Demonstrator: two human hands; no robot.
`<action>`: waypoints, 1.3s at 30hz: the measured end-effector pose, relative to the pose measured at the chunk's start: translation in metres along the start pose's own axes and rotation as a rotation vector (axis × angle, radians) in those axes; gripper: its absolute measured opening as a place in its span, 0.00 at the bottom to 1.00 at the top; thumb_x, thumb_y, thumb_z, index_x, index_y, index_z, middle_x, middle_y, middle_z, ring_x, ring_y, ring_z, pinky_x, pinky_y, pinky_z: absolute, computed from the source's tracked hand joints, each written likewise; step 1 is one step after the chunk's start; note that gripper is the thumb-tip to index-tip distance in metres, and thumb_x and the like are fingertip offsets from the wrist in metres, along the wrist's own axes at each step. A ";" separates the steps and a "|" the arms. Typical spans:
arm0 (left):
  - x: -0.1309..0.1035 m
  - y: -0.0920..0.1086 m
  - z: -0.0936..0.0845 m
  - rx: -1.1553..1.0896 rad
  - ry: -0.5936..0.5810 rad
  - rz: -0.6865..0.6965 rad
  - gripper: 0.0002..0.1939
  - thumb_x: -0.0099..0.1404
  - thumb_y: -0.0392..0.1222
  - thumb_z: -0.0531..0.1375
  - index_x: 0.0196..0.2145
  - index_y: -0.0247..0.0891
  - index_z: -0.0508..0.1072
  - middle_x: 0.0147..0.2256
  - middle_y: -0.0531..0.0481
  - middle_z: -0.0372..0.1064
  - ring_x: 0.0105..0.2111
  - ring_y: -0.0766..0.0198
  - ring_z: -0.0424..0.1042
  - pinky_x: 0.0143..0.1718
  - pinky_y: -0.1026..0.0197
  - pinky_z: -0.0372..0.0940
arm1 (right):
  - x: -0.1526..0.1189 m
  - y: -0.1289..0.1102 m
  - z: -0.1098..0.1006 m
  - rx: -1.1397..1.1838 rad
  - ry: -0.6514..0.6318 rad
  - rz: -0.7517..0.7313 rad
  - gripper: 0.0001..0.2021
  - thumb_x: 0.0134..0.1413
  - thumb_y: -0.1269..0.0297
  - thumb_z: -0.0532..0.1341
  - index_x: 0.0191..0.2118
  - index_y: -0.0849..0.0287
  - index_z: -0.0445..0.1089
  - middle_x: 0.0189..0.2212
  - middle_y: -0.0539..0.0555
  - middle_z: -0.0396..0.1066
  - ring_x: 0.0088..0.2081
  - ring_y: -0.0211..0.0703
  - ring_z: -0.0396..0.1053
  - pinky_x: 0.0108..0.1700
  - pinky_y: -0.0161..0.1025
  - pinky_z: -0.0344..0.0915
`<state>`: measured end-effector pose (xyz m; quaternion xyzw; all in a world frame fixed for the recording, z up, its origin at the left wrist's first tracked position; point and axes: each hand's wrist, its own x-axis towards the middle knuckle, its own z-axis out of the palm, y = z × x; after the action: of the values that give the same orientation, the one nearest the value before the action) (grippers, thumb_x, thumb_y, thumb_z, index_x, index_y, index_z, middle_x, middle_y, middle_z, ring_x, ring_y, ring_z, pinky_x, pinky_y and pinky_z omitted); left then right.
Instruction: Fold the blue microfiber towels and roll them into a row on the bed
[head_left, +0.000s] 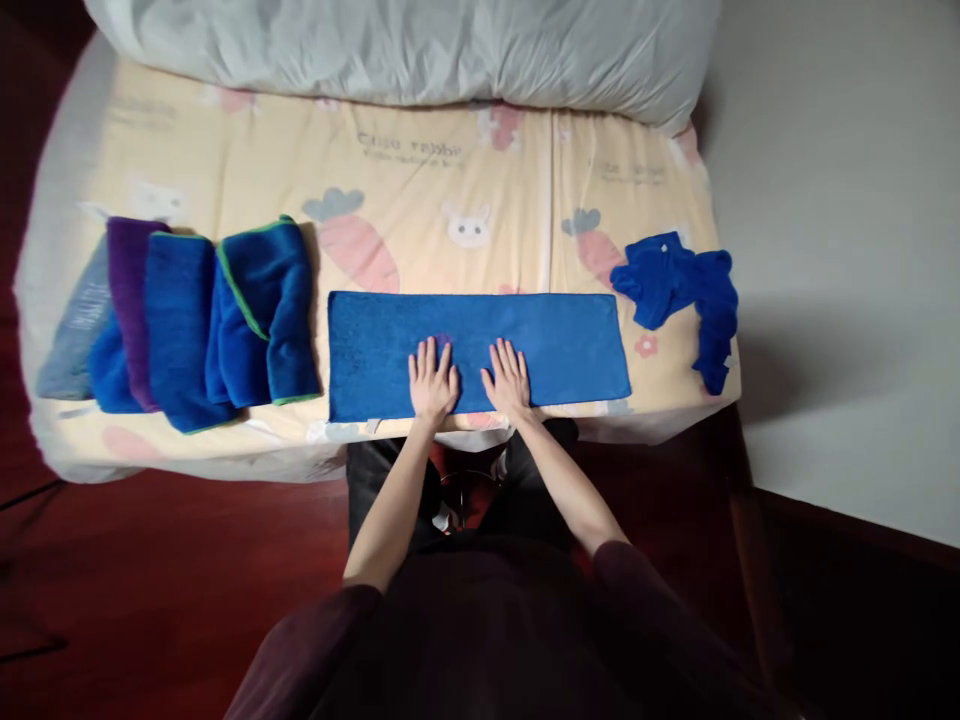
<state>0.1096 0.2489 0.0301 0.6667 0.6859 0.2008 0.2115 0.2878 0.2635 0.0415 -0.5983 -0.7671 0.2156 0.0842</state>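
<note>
A blue towel (570, 345) lies spread flat in a long rectangle near the bed's front edge. My left hand (433, 382) rests palm down on it, left of its middle, with the fingers stretched out. Just to the right, my right hand (508, 378) also presses flat on the cloth, fingers extended. A small purplish patch shows by the left fingertips. A white tag sticks out under the towel's near edge, toward its left end.
Left of the towel lie several overlapping folded cloths, among them a green-edged blue one (281, 300) and a purple one (131, 300). A crumpled blue cloth (675, 285) is at the right. A white quilt (420, 50) spans the back of the patterned bed (480, 185); a wall (847, 250) stands at right.
</note>
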 end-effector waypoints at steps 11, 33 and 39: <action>-0.085 -0.114 -0.088 0.179 0.110 -0.304 0.38 0.77 0.55 0.44 0.76 0.32 0.49 0.77 0.33 0.40 0.76 0.38 0.40 0.75 0.34 0.37 | -0.107 0.233 -0.127 -0.272 -0.031 0.509 0.34 0.76 0.54 0.44 0.78 0.68 0.47 0.78 0.68 0.40 0.79 0.52 0.39 0.76 0.59 0.42; -0.224 -0.036 0.020 0.246 -0.925 0.050 0.19 0.72 0.44 0.54 0.53 0.45 0.80 0.50 0.40 0.80 0.54 0.48 0.79 0.54 0.51 0.71 | -0.177 0.146 -0.032 -0.224 0.015 0.309 0.34 0.71 0.61 0.50 0.78 0.65 0.48 0.79 0.65 0.39 0.79 0.55 0.36 0.76 0.59 0.44; -0.222 -0.036 0.014 0.193 -0.805 0.023 0.16 0.73 0.40 0.51 0.40 0.41 0.80 0.41 0.43 0.80 0.46 0.53 0.80 0.48 0.57 0.70 | -0.222 0.074 0.024 -0.066 0.076 0.382 0.35 0.73 0.51 0.46 0.77 0.65 0.50 0.77 0.71 0.42 0.76 0.67 0.47 0.72 0.62 0.54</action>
<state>0.0928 0.0255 0.0031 0.7165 0.5567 -0.1388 0.3969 0.4040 0.0604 0.0166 -0.7431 -0.6426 0.1797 0.0507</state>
